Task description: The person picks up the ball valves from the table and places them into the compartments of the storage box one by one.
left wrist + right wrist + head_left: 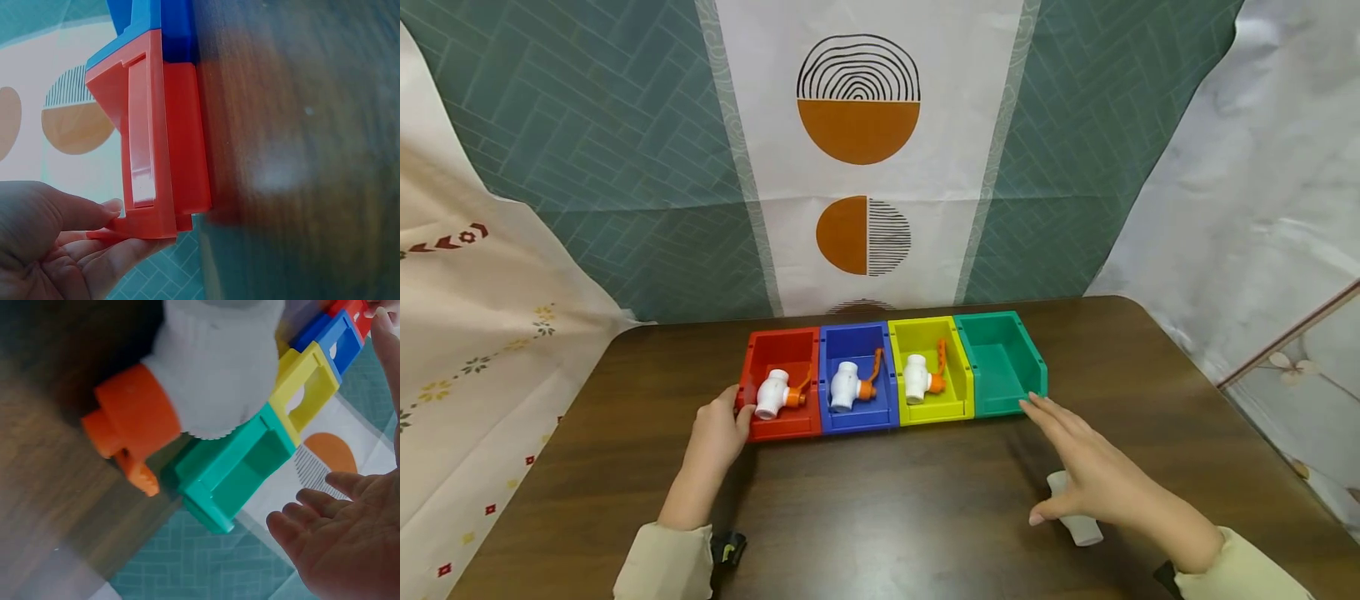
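My left hand (718, 429) pinches the left side wall of the red bin (786, 428), thumb inside and fingers outside; the left wrist view shows this grip closely. My right hand (1097, 471) hovers above a white ball valve (1082, 531) on the table, fingers spread and not touching it. Its orange handle (134, 415) shows only in the right wrist view. One white valve with an orange handle lies in each of three bins: a valve (772, 394) in the red, a valve (845, 387) in the blue, a valve (917, 379) in the yellow.
The blue bin (861, 420), yellow bin (936, 412) and green bin (997, 367) continue the row rightward from the red one. Nothing lies in the green bin. Behind the brown table (880, 508) hangs a patterned cloth (865, 179).
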Demonstrator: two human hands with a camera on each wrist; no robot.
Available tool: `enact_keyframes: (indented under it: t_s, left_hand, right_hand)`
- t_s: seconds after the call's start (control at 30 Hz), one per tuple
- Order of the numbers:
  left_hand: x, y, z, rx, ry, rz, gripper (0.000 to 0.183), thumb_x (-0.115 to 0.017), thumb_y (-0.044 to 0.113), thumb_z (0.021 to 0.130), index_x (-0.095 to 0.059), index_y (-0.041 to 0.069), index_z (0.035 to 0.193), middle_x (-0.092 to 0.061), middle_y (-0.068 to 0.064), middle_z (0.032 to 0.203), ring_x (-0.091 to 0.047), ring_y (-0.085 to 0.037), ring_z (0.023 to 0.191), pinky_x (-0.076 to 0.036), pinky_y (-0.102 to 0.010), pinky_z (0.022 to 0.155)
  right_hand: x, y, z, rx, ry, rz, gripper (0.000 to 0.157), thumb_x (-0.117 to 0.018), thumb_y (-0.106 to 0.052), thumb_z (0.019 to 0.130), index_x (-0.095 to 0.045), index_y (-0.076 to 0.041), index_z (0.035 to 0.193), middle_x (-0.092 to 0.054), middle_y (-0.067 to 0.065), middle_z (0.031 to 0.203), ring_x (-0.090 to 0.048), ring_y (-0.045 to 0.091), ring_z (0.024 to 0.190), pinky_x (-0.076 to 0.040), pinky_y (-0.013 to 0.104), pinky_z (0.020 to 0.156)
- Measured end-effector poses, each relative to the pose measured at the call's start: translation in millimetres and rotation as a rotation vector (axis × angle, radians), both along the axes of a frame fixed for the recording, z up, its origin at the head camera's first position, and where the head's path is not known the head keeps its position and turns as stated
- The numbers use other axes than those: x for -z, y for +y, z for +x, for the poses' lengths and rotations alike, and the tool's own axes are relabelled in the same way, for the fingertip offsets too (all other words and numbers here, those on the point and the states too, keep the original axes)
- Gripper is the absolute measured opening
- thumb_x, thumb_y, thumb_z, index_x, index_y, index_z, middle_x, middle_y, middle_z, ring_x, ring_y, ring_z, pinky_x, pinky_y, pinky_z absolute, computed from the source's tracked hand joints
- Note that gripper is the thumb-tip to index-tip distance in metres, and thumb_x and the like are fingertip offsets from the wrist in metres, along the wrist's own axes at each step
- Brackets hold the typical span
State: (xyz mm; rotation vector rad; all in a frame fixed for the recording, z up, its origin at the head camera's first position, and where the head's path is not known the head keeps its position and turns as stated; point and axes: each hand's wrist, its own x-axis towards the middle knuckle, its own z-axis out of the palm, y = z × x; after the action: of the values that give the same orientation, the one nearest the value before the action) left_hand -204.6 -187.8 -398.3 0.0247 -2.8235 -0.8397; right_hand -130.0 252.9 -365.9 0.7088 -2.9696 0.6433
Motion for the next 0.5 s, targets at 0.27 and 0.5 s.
enact_keyframes:
  t_s: [0.27, 0.5]
  left_hand:
    - [-0.1, -1.1, 0.7, -0.002, -0.006, -0.002, 0.036, -0.057, 0.005, 0.086, -0.051, -0.013, 0.116, -0.061, -0.032, 0.1, -0.058, -0.038, 0.075, -0.05, -0.055, 0.079]
    - [-0.8, 0.2, 0.9, -0.006, -0.019, 0.002, 0.036, -0.057, 0.006, 0.086, -0.051, -0.013, 0.116, -0.061, -0.032, 0.1, -0.058, -0.036, 0.075, -0.051, -0.054, 0.079]
  right_hand:
    - [6.8, 7.5, 10.6, -0.005, -0.028, 0.012, 0.117, -0.083, -0.051, 0.048, -0.027, -0.014, 0.144, -0.029, 0.015, 0.147, -0.034, 0.037, 0.129, -0.048, 0.052, 0.084]
    - [8.6, 14.1, 12.9, 0.03, -0.109, 0.036, 0.117, -0.087, -0.044, 0.044, -0.031, -0.008, 0.14, -0.036, 0.016, 0.143, -0.038, 0.038, 0.127, -0.046, 0.052, 0.088]
